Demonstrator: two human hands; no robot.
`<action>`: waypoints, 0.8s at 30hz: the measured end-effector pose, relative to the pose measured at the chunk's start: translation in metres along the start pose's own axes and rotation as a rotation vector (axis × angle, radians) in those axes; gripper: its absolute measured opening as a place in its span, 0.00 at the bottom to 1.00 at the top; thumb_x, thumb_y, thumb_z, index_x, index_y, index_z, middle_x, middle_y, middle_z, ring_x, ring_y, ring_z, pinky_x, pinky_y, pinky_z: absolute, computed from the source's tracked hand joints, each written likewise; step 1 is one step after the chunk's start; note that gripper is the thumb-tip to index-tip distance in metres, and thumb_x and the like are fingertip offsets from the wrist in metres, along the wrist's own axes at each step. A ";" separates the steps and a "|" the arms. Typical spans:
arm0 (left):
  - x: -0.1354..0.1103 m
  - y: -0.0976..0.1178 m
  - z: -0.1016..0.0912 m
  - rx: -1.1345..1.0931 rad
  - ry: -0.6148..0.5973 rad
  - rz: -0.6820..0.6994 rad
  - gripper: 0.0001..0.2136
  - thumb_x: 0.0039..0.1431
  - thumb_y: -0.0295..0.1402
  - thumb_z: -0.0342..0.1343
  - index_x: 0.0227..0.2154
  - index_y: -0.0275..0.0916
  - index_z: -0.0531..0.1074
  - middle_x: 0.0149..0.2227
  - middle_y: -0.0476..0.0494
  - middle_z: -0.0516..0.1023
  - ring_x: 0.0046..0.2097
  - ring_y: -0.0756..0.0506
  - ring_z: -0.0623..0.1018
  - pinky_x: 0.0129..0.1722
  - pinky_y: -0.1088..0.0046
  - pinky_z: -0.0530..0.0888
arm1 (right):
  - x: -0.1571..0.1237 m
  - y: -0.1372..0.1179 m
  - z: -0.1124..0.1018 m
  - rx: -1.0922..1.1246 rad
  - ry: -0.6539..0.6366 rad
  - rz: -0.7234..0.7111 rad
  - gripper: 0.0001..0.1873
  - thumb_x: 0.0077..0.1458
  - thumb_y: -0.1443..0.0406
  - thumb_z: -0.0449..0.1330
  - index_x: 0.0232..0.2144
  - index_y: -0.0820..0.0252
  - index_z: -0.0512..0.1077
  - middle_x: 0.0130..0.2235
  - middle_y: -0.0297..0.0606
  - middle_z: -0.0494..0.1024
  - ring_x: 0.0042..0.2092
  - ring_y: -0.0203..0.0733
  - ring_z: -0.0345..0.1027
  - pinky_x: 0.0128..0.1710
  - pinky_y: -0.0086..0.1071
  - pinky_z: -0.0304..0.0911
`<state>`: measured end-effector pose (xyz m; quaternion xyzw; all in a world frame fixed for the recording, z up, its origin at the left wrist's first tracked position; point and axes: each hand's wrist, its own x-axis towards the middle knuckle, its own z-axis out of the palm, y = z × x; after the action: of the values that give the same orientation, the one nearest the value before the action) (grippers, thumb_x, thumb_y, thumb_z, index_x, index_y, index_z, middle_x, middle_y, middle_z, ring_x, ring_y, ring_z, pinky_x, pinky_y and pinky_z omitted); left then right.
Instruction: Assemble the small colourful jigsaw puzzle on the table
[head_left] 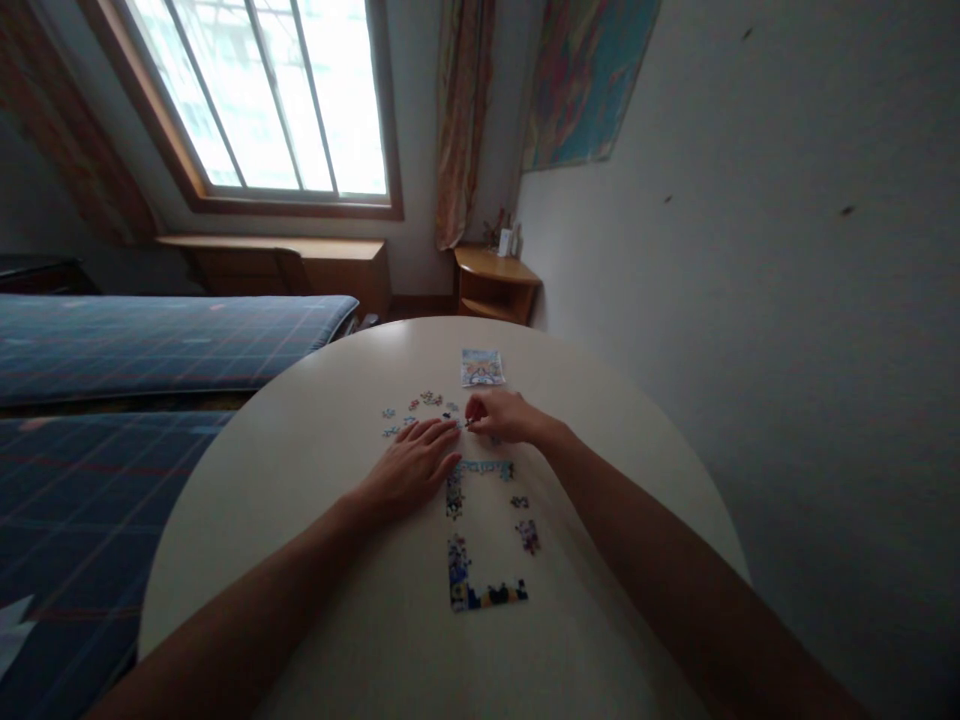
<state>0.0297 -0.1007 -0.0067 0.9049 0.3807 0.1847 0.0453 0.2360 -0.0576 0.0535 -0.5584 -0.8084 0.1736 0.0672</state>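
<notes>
My left hand [416, 462] lies flat on the round table, fingers stretched toward the loose jigsaw pieces [431, 398] scattered just beyond it. Its thumb reaches close to the top left corner of a partly joined puzzle border [457, 575]. My right hand [501, 414] is closed in a pinch, with a small jigsaw piece [470, 423] at its fingertips. The border has a light blue top strip [484, 467], a left side with a gap and a dark bottom row. Two separate bits, a small piece [520, 502] and a joined purplish cluster [528, 537], lie on the right.
A small picture card [482, 367] lies past my hands on the white round table [300, 450]. Beds with plaid covers [150, 345] stand at the left. A wooden corner shelf [495, 265] is behind the table, and a wall [750, 300] runs along the right.
</notes>
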 end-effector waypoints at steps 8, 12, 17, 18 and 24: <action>-0.009 0.045 -0.025 -0.180 -0.138 0.430 0.21 0.66 0.39 0.49 0.60 0.43 0.63 0.60 0.43 0.69 0.61 0.42 0.67 0.64 0.58 0.61 | -0.085 0.031 -0.001 0.445 0.149 -0.058 0.12 0.53 0.60 0.65 0.37 0.61 0.77 0.37 0.40 0.82 0.38 0.40 0.75 0.40 0.32 0.66; -0.010 0.061 -0.025 -0.233 -0.200 0.517 0.24 0.64 0.39 0.51 0.62 0.43 0.60 0.59 0.41 0.71 0.61 0.41 0.68 0.64 0.57 0.60 | -0.105 0.040 0.015 0.544 0.134 -0.004 0.13 0.51 0.58 0.66 0.35 0.63 0.79 0.35 0.41 0.82 0.37 0.41 0.75 0.41 0.34 0.67; -0.010 0.059 -0.026 -0.230 -0.221 0.519 0.25 0.63 0.39 0.51 0.63 0.43 0.60 0.60 0.41 0.70 0.61 0.40 0.68 0.64 0.56 0.60 | -0.107 0.042 0.031 0.668 0.065 0.042 0.15 0.49 0.56 0.67 0.35 0.61 0.80 0.35 0.40 0.83 0.37 0.42 0.76 0.43 0.36 0.68; -0.010 0.059 -0.027 -0.231 -0.225 0.518 0.26 0.63 0.39 0.51 0.63 0.43 0.60 0.60 0.41 0.69 0.61 0.40 0.68 0.64 0.56 0.60 | -0.108 0.042 0.033 0.679 0.056 0.047 0.15 0.49 0.56 0.67 0.35 0.61 0.80 0.36 0.40 0.83 0.38 0.42 0.76 0.44 0.37 0.68; -0.011 0.062 -0.029 -0.201 -0.236 0.520 0.25 0.63 0.39 0.52 0.62 0.40 0.61 0.60 0.42 0.69 0.61 0.40 0.68 0.64 0.57 0.59 | -0.109 0.045 0.036 0.680 0.021 0.042 0.15 0.52 0.57 0.65 0.37 0.61 0.80 0.38 0.42 0.83 0.39 0.42 0.76 0.43 0.36 0.68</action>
<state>0.0533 -0.1536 0.0307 0.9783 0.1083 0.1205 0.1296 0.3046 -0.1514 0.0132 -0.5222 -0.6920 0.4287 0.2543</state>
